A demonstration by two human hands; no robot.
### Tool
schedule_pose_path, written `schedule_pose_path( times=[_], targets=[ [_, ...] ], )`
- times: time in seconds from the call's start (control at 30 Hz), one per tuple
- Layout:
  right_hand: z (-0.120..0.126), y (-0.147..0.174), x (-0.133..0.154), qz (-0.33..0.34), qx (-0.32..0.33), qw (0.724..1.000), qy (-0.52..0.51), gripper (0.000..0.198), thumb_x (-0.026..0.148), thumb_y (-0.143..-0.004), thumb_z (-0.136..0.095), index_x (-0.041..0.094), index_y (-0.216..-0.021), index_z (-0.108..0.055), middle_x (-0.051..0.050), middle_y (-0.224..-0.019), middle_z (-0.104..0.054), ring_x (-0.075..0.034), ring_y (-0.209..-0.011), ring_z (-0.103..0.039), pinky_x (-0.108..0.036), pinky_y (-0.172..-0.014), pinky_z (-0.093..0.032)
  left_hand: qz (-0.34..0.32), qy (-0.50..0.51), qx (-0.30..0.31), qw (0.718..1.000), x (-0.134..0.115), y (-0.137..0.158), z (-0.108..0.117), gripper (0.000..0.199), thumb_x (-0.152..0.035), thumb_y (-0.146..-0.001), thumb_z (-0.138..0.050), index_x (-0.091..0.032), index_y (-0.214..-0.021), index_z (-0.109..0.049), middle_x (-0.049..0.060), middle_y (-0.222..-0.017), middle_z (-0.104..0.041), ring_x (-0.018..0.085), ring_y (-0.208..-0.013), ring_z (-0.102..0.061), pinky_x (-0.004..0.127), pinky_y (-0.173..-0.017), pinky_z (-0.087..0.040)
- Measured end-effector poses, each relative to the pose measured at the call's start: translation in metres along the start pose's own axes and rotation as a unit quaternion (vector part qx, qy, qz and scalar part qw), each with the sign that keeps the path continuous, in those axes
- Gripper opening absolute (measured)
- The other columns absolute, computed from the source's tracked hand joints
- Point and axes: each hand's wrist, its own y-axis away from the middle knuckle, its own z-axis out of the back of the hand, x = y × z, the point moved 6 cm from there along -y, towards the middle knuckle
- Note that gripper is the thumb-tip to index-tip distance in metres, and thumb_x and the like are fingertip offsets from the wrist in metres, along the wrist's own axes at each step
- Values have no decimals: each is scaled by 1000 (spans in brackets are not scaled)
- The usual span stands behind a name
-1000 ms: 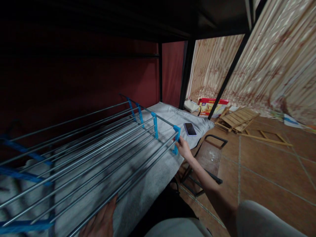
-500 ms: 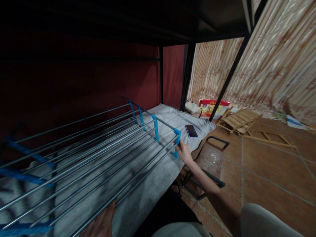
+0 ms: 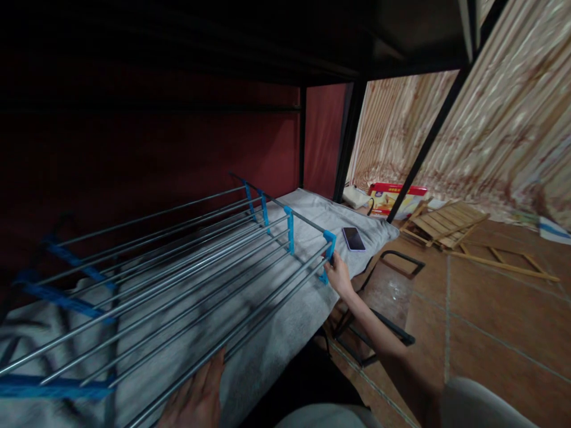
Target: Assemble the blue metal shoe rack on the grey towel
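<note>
A clothes drying rack (image 3: 187,270) of thin metal bars with blue plastic joints lies across a grey blanket (image 3: 263,333). At its near right corner, my right hand (image 3: 339,274) is closed around the bar end beside a blue joint (image 3: 329,241). My left hand (image 3: 196,392) is at the bottom of the view, fingers close together over the lower front bar; its thumb is hidden. Blue end pieces (image 3: 57,386) show at the rack's left. Just beyond my right hand, a phone (image 3: 354,239) rests on the blanket, apart from the rack.
A dark metal frame (image 3: 404,157) and a black overhead panel (image 3: 267,41) enclose the bed. Beside it stands a small metal-framed seat (image 3: 388,291). On the tiled floor (image 3: 486,315) lie folded wooden slats (image 3: 450,223) and a red-yellow box (image 3: 397,199), before a curtain (image 3: 513,131).
My view has swung slightly left, so everything sits farther right. The rack's left end and my left hand appear a little higher. Both hands keep their places on the rack.
</note>
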Motion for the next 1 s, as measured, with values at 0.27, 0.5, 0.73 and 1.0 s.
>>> schedule_pose_path(
  times=[0.27,0.5,0.73,1.0],
  targets=[
    [-2,0,-11,-2,-13,1000,-21,33,31,-79,-47,16,-105,-62,-10,-95,-70,-22,-77,-61,-38,-78,-52,42,-31,1,999,-8,-12,8,42,-4,-90,-41,-13,-121,-67,10,-114,-75,21,-85,-72,34,-75,-55],
    [18,13,-4,74,-47,996,-17,59,33,-80,-54,16,-137,-51,-15,-128,-60,-28,-114,-59,-50,-100,-47,110,-5,85,990,-27,-11,16,53,-1,-88,-40,-15,-136,-56,13,-128,-69,23,-116,-65,39,-100,-51],
    [26,67,110,329,-102,939,7,47,20,-84,-62,21,-131,-61,-17,-121,-64,-34,-122,-57,-56,-102,-45,97,59,109,987,-35,13,36,68,-1,-89,-32,-16,-155,-26,9,-153,-48,17,-146,-36,39,-121,-34],
    [-87,159,243,548,264,793,42,37,12,-96,-48,19,-132,-55,-10,-129,-64,-23,-119,-58,-48,-114,-35,246,45,-200,947,-8,77,111,33,-7,-90,-53,-23,-118,-63,5,-104,-68,18,-105,-62,36,-100,-45]
  ],
)
